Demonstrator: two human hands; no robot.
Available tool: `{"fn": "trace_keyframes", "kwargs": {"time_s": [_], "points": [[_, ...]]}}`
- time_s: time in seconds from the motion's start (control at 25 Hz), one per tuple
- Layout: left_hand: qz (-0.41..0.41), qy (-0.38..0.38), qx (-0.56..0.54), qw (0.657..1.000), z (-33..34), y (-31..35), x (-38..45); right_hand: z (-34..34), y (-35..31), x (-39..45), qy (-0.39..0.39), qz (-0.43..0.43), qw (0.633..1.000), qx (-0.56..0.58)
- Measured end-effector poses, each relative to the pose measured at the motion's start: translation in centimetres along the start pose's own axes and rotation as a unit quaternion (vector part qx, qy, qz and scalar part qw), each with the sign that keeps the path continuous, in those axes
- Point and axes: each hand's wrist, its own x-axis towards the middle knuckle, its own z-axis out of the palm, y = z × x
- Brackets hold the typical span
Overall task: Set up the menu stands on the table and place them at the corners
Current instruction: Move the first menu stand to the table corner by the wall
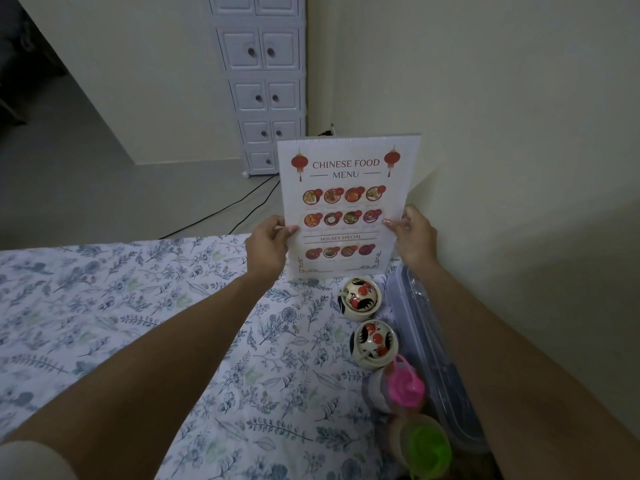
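While both hands, left hand (268, 245) and right hand (414, 237), pinch the side edges of the upright menu stand (343, 206), it stands at the far right bench (138, 306) corner, just behind a rooster-painted jar (360, 297). This looks like the placing step; next, squaring it to the corner and letting go seems needed.

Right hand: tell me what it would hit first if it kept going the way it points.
The right hand already grips the menu stand by its right edge, pointing up and away. Past that, probably the cream wall close behind, though depth is unclear.
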Motion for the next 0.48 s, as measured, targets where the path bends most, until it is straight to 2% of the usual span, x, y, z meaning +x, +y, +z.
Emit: {"fn": "trace_keyframes", "kwargs": {"time_s": [0.12,0.28,0.32,0.4,0.48], "points": [[0.011,0.004,0.022,1.0,0.2,0.5,-0.3,0.0,-0.2,-0.4,0.0,-0.002,1.0,-0.014],[0.059,0.006,0.169,0.984,0.3,1.7,-1.3,-0.4,-1.0,-1.0,-0.011,-0.014,0.991,-0.133],[0.068,-0.01,0.229,0.971,0.1,1.8,-1.4,-0.6,-1.4,-1.3,-0.028,-0.011,0.983,-0.18],[0.068,-0.056,0.387,0.918,-0.8,1.8,-1.5,-1.1,-2.3,-2.3,-0.066,-0.012,0.954,-0.294],[0.061,-0.093,0.479,0.871,-1.8,1.8,-2.2,-1.5,-3.0,-3.6,-0.086,-0.026,0.922,-0.378]]}}
